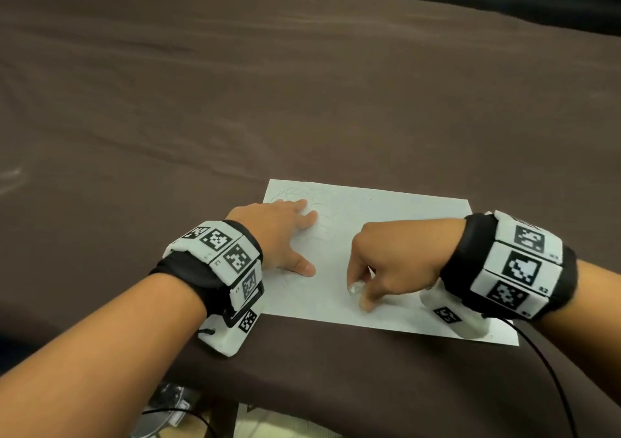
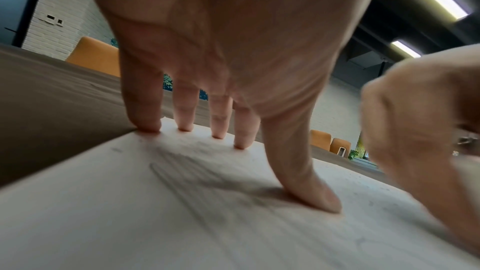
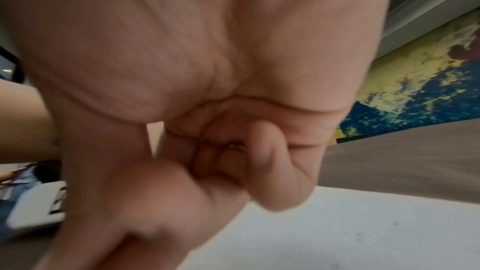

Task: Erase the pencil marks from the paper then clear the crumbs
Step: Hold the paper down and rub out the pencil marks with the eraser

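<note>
A white sheet of paper (image 1: 396, 222) lies on the brown tablecloth near the table's front edge. Faint pencil marks (image 2: 187, 174) run across its left part. My left hand (image 1: 285, 232) lies flat on the sheet's left side, fingers spread and straight, fingertips (image 2: 145, 124) pressing near the far left corner. My right hand (image 1: 379, 269) is curled over the middle of the sheet and pinches a small white eraser (image 1: 355, 288) against the paper. In the right wrist view the fingers (image 3: 270, 167) are folded in and the eraser is hidden.
The brown tablecloth (image 1: 235, 101) stretches far beyond the paper to the back and left. Orange chairs (image 2: 93, 56) stand at the far side. A black cable (image 1: 551, 370) trails off my right wrist over the front edge.
</note>
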A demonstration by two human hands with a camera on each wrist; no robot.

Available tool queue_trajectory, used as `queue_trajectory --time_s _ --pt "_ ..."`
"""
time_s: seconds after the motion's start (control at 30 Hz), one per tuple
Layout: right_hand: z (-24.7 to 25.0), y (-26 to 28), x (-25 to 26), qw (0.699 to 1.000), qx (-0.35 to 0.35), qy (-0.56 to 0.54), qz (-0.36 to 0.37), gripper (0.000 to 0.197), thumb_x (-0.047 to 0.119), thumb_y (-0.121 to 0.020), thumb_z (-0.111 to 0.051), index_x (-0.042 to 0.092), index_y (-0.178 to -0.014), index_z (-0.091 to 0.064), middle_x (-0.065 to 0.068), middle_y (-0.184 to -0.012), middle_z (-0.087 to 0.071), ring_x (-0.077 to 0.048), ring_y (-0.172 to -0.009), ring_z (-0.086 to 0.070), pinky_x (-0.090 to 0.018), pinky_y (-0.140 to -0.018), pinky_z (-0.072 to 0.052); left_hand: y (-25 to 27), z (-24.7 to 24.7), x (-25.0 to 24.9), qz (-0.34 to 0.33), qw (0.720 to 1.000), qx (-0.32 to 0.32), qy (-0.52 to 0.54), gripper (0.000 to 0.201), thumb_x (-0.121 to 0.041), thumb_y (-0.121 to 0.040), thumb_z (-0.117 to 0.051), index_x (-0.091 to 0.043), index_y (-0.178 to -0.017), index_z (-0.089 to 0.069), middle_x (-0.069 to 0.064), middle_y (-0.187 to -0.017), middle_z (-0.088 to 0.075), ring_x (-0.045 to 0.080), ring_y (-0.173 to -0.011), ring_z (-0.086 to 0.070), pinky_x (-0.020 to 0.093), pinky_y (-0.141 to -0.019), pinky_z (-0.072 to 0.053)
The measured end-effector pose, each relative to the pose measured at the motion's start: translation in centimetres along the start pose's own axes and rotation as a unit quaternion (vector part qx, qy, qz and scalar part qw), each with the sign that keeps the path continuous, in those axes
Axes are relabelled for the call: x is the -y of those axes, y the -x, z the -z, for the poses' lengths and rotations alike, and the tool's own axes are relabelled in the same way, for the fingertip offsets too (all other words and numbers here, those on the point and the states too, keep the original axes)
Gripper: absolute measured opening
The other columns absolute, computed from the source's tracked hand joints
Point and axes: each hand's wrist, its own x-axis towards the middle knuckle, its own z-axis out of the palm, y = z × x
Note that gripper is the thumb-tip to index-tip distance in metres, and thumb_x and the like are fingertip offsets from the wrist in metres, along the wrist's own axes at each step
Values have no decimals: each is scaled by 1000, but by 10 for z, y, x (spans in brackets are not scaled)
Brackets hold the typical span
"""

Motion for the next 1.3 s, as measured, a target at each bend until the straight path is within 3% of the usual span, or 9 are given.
queue_trajectory --time_s 0.1,0.23,0.37,0.47,0.57,0.67,0.83,1.0,1.3 --pt "16 -15 -9 997 -76 1 -27 13 32 -89 -71 24 -95 -80 12 -88 -75 -5 -78 -63 -28 -78 -54 1 0 0 -4 1000 -3 4 92 -73 -80 -59 -46 -154 -11 -21 -163 2 11 -149 -15 43 -113 -32" --pt "29 -27 -24 988 -136 -20 -65 12 28 -89 -69 23 -85 -79 6 -84 -75 -18 -79 -64 -41 -79 -57 -1 -2 1 -8 1000 -5 4 94 -73 -80 -59 -44 -154 -10 -20 -163 2 11 -149 -13 46 -115 -30" --pt "16 -21 -17 992 -114 -13 -43 15 30 -88 -69 17 -88 -77 1 -81 -73 -21 -80 -63 -40 -76 -57 -1 -1 1 -11 1000 -4 0 95 -74 -79 -59 -43 -154 -11 -20 -163 1 12 -149 -14 43 -115 -31" --pt "6 -11 -6 998 -57 -12 -11 17 33 -89 -71 18 -95 -77 3 -84 -74 -9 -76 -63 -29 -76 -55 -4 4 2 -10 1000 -13 -21 94 -76 -76 -60 -41 -153 -20 -21 -161 -9 14 -145 -27 44 -109 -38" --pt "5 -5 -3 999 -23 -26 4 19 29 -92 -70 11 -95 -75 -7 -84 -72 1 -55 -54 -10 -50 -41 -11 15 5 -2 999 -15 -41 91 -74 -76 -63 -38 -152 -27 -21 -156 -21 14 -138 -35 44 -103 -43" --pt "9 -5 -8 999 1 -44 -4 16 29 -91 -73 13 -92 -76 2 -75 -70 4 -51 -52 -9 -49 -37 -19 24 12 1 999 -10 -51 92 -73 -77 -63 -38 -153 -24 -19 -157 -18 15 -141 -30 47 -105 -42" --pt "21 -10 -25 998 34 -31 -48 12 36 -84 -79 26 -81 -74 18 -66 -66 4 -56 -54 -12 -56 -41 -25 20 16 -19 999 14 -35 100 -73 -78 -60 -36 -156 -8 -21 -162 6 9 -151 -1 50 -115 -30" --pt "34 -24 -35 997 -15 -39 -63 18 44 -83 -80 29 -94 -79 12 -83 -74 -2 -65 -57 -15 -63 -43 -29 20 13 -42 998 13 -39 97 -71 -80 -61 -32 -155 -14 -16 -164 0 11 -149 -15 46 -113 -33" --pt "80 -81 -61 983 -131 -67 -107 8 35 -82 -81 27 -81 -80 10 -48 -56 -11 -51 -50 -25 -59 -45 -32 15 11 -39 999 5 -16 97 -73 -74 -65 -28 -150 -26 -12 -160 -16 18 -143 -27 51 -106 -41"
